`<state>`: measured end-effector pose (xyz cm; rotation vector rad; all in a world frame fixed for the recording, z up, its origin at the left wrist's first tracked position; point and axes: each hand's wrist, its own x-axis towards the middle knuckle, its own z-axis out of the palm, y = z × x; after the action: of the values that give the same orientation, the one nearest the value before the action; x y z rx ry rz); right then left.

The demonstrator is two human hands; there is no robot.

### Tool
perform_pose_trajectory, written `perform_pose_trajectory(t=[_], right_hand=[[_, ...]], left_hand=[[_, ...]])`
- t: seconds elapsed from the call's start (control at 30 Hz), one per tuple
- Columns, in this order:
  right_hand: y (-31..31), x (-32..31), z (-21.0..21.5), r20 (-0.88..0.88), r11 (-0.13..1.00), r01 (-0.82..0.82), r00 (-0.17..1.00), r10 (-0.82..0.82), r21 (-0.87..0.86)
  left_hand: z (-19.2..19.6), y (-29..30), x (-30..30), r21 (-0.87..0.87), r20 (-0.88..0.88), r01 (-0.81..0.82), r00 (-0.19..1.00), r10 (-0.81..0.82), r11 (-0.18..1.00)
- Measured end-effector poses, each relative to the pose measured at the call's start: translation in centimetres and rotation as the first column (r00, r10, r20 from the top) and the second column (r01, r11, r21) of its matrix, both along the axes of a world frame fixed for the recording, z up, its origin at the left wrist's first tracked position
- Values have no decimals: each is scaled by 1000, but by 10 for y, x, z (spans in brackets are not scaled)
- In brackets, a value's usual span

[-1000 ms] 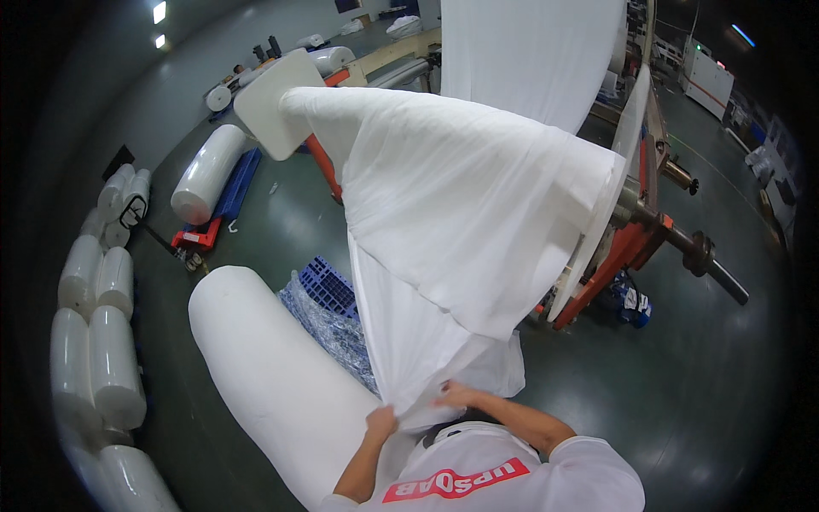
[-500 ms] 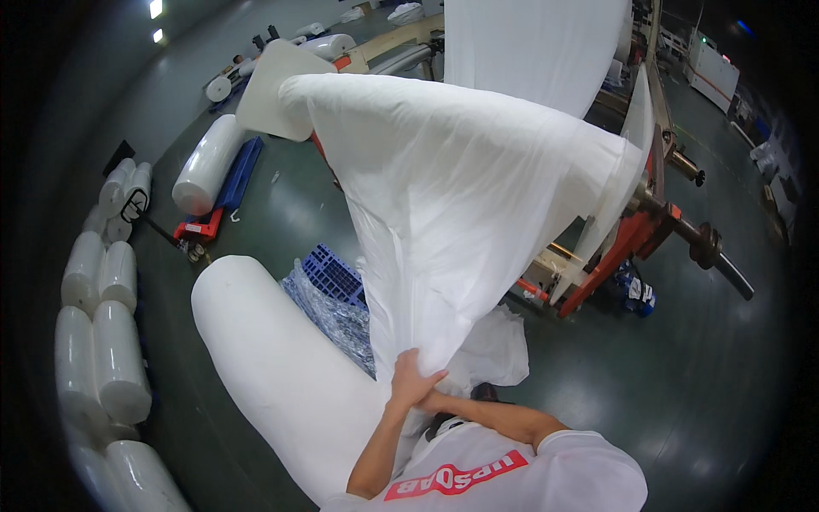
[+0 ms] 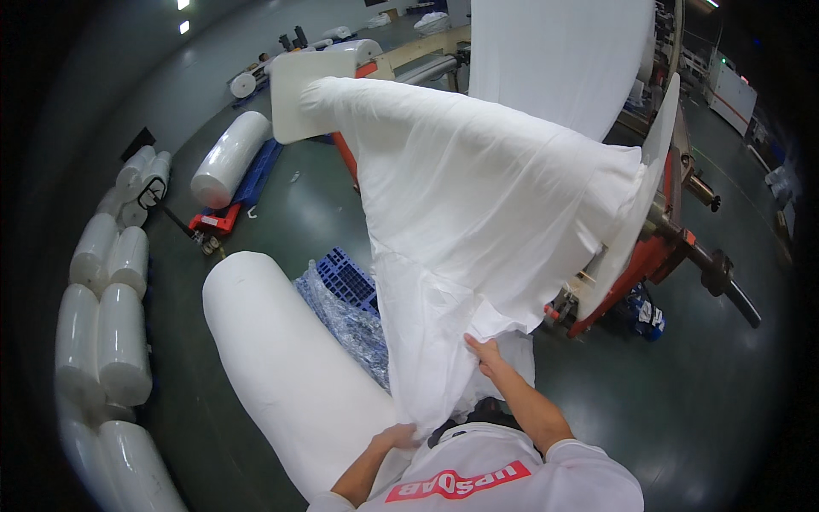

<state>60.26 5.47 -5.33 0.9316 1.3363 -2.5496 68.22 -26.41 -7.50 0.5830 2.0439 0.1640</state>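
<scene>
The right hand [image 3: 484, 352] and left hand [image 3: 397, 437] now part, spreading the cloth [image 3: 469, 222]. Right grip pinches cloth; left grip unclear.

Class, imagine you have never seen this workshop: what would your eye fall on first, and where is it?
First, the broad white fabric filling the centre, sweeping down to the left hand and right hand. Next, the thick white roll lying to its lower left, then the shiny white rolls lined up along the left side.
</scene>
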Motion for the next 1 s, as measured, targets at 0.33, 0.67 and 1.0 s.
perform_pose_trajectory(t=[0.33, 0.67, 1.0], right_hand=[[-151, 85, -29, 236, -256, -586, -113, 965, 768], [41, 67, -90, 288, 876, -475, 853, 435, 84], [-89, 12, -60, 286, 517, -666, 721, 631, 538]], left_hand=[[80, 91, -66, 622, -65, -593, 613, 788, 512], [-47, -54, 17, -148, -172, -438, 894, 413, 887], [31, 16, -20, 391, -458, -400, 696, 553, 829]])
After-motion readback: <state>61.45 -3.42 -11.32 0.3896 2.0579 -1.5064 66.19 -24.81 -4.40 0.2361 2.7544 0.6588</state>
